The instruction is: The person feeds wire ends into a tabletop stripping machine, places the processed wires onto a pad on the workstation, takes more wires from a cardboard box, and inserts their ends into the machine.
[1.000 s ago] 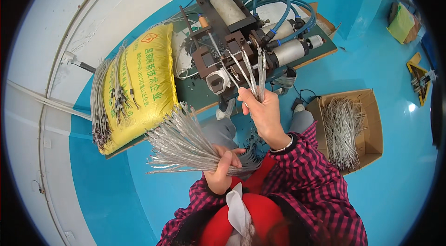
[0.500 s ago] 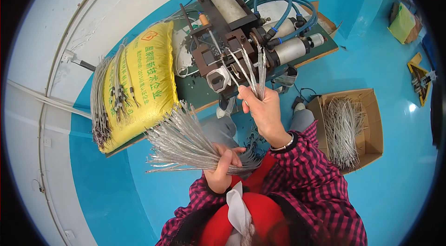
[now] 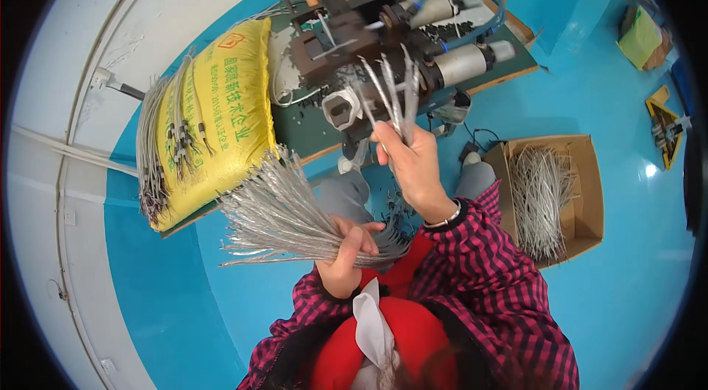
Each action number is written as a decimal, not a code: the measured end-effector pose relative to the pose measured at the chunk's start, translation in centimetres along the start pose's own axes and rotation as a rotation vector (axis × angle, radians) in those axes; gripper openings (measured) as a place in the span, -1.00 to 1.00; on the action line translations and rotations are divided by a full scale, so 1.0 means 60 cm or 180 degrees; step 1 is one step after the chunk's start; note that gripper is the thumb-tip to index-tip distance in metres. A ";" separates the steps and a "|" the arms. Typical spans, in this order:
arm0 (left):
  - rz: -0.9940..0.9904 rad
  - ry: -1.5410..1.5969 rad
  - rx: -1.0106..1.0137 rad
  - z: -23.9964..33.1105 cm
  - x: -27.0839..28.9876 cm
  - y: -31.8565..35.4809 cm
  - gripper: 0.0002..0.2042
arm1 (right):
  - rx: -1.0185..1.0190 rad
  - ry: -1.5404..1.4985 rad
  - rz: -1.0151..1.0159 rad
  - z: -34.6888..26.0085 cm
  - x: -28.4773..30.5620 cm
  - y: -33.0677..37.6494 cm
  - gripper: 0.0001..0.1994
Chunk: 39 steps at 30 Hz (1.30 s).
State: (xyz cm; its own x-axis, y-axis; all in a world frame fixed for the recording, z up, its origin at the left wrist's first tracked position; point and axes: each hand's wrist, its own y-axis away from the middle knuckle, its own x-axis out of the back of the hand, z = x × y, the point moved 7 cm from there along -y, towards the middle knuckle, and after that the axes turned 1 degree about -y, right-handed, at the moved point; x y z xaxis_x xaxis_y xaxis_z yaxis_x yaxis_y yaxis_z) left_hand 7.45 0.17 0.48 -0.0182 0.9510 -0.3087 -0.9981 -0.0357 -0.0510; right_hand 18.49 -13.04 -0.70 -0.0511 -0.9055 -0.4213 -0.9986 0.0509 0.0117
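My left hand (image 3: 344,262) is closed around a thick bundle of silver braided wires (image 3: 273,209). Their frayed ends fan out to the left, and dark ends stick out at the right of the fist. Higher up, my right hand (image 3: 414,165) pinches a few silver wires (image 3: 395,99) between thumb and fingers. These point up and away, spread apart, with their tips in front of a dark metal machine (image 3: 335,47) with pneumatic cylinders. A white-edged opening (image 3: 341,108) on the machine lies just left of the right hand's wires, apart from them.
A yellow sack (image 3: 228,110) lies on the green bench (image 3: 310,141), with grey wires (image 3: 153,161) draped over it. Blue air hoses (image 3: 483,3) loop behind the machine. Black scraps (image 3: 450,31) litter the bench. At right, a cardboard box (image 3: 592,198) holds silver wires (image 3: 542,202).
The machine appears higher in the picture and its front part is blurred by motion. The view has shifted slightly. Both hands keep their grips, the right one a little farther up.
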 end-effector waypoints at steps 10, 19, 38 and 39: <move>-0.0070 0.0210 0.0155 -0.011 0.004 -0.002 -0.94 | 0.0047 -0.0043 -0.0856 -0.011 0.000 0.060 -0.81; 0.0006 0.0180 0.0149 -0.007 0.007 -0.001 -0.94 | -0.0249 -0.0677 -0.1048 -0.007 -0.026 0.097 -0.91; 0.0237 0.0314 0.0183 -0.002 0.005 0.002 -0.91 | -0.0544 -0.0594 -0.0727 -0.009 -0.059 0.114 -0.82; 0.0277 0.0352 0.0113 0.001 0.006 0.001 -0.91 | -0.0523 -0.0593 -0.0705 -0.007 -0.057 0.113 -0.82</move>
State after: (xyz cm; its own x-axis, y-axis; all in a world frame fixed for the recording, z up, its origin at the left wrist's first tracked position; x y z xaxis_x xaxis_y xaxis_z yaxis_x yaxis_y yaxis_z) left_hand 7.40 0.54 0.44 -0.1000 0.9050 -0.4135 -0.9945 -0.1036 0.0136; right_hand 11.90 -9.76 1.18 0.1551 -0.7936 -0.5883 -0.9744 -0.2209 0.0411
